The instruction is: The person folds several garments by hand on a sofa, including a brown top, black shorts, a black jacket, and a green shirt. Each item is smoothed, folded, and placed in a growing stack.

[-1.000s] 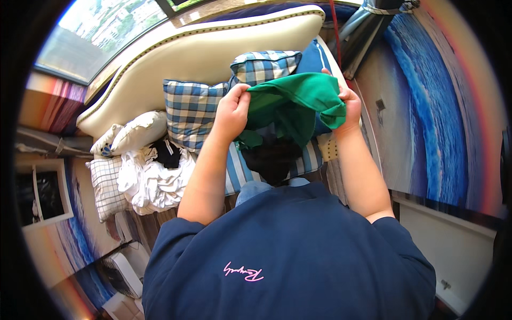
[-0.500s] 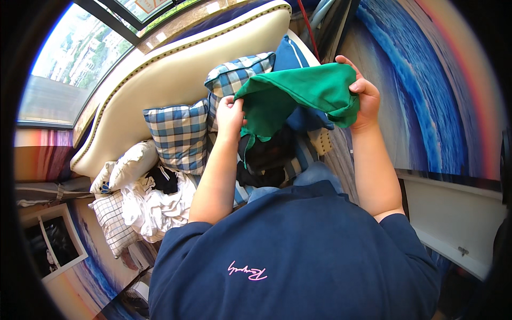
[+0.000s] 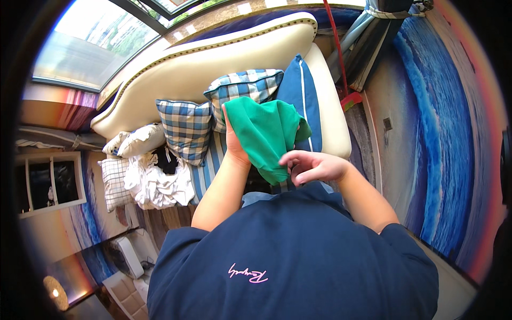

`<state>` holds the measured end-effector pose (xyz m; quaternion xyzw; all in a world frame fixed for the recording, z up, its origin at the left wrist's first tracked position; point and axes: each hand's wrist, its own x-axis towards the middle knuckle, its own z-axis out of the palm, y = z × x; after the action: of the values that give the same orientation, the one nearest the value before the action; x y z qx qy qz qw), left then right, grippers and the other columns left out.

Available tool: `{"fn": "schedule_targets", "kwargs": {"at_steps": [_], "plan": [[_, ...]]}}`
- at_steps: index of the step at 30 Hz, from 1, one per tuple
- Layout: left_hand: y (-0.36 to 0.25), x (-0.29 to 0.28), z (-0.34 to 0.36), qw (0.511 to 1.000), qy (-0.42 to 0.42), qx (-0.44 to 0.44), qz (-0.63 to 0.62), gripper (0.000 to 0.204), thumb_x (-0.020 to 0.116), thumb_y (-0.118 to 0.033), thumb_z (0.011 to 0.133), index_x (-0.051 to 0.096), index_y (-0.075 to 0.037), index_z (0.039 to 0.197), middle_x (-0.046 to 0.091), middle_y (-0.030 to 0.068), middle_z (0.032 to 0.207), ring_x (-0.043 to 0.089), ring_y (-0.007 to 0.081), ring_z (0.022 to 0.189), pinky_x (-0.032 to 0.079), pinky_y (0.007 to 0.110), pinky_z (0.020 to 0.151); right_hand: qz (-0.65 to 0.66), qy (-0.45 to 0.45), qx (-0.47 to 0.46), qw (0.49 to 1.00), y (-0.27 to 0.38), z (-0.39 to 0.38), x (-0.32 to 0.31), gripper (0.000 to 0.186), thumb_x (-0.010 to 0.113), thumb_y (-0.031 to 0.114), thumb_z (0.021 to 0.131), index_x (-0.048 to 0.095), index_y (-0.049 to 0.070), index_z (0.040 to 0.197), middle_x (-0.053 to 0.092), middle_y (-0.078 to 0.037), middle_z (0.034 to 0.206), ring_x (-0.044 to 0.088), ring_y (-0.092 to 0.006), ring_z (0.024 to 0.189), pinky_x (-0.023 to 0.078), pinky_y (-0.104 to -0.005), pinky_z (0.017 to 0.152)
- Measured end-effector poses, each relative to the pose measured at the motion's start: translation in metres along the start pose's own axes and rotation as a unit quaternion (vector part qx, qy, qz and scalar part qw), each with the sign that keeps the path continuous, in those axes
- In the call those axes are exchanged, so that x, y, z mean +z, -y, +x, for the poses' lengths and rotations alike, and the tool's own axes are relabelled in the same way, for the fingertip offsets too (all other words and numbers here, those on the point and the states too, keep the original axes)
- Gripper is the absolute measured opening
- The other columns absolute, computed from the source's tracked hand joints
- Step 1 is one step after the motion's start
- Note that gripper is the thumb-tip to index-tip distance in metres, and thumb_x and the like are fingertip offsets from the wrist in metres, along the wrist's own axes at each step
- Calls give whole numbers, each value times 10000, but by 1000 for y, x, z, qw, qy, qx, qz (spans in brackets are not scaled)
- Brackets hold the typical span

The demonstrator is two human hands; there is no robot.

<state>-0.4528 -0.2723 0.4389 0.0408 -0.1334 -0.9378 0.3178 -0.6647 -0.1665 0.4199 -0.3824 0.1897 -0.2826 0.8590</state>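
A piece of green cloth (image 3: 264, 133) hangs in folds in front of my chest, above the sofa. My left hand (image 3: 234, 141) holds it from its left side, with the thumb along the edge and the other fingers hidden behind the fabric. At the cloth's lower right edge is my right hand (image 3: 314, 166), its fingers bent and apart; no fabric shows gripped between them. Whether its fingertips touch the cloth is hard to see.
Beyond my hands stands a cream sofa (image 3: 202, 58) bearing checked cushions (image 3: 184, 128) and a blue cushion (image 3: 309, 101). White clothes (image 3: 154, 184) are heaped on its left part, with something black (image 3: 167, 160) among them. A red pole (image 3: 336, 45) rises behind the right armrest.
The cloth, stretched between both hands before, now hangs gathered in my left hand. My right hand has let go of its right end and come down and inward. The view has shifted.
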Motion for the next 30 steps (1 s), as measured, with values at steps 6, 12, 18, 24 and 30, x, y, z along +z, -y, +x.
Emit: {"fn": "schedule_targets", "kwargs": {"at_steps": [6,12,18,24,30], "plan": [[32,3,5,968,55,-90,-230,698,337,-467,1034,203,-8,1542,257,364,1516,307,563,1375,415,730,965,222,-49,14,974,-21,-35,-79,775,362,706,951,547,70,1353,604,-107,1313,605,-245,1172,489,-384,937],[42,7,11,967,-103,-125,-195,690,407,-524,1015,392,9,1453,460,241,1443,489,440,1284,443,584,1031,485,-231,-189,822,3,9,-74,496,441,487,1007,537,137,1345,624,-84,1284,534,-317,1246,417,-519,1057],[15,-11,11,872,-397,32,284,452,470,-364,1038,569,16,1263,662,148,1175,667,282,1027,545,422,907,308,-362,-168,864,2,-5,-104,352,585,166,959,572,-4,1266,653,-176,1217,641,-337,1104,494,-487,1011],[17,-40,-17,978,-175,-102,-60,869,489,-646,936,367,31,1467,480,236,1442,491,369,1317,360,530,1127,278,-403,-133,862,-8,-54,-87,451,598,156,951,491,6,1362,595,-156,1307,605,-293,1163,475,-458,1022],[48,-60,-22,943,-264,-157,125,432,605,-38,840,565,1,1269,645,152,1207,638,312,1100,513,466,987,319,-397,-248,824,-5,-57,-78,329,587,220,965,574,-5,1205,657,-151,1150,637,-297,1062,490,-444,988]]}}
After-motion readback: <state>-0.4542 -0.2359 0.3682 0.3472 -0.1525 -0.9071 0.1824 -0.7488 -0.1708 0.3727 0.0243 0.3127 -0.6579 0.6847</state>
